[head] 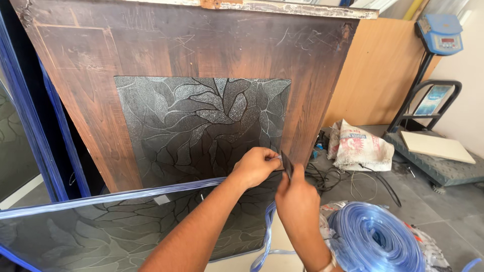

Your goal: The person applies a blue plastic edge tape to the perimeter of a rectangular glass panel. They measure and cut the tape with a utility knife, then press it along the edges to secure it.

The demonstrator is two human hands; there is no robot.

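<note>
Clear blue edging strip [126, 194]: soft, light, slippery, lying along the glass panel [101, 236] edge, at 9 o'clock of your pinching left hand [257, 166]; your right hand [297, 199] grips a small dark blade [287, 163].

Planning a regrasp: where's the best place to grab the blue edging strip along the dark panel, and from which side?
Probably the free stretch of the blue edging strip just left of the left hand, pinched from above. There it runs taut and straight along the patterned dark panel edge. Past the right hand it droops slack toward the blue coil.
</note>
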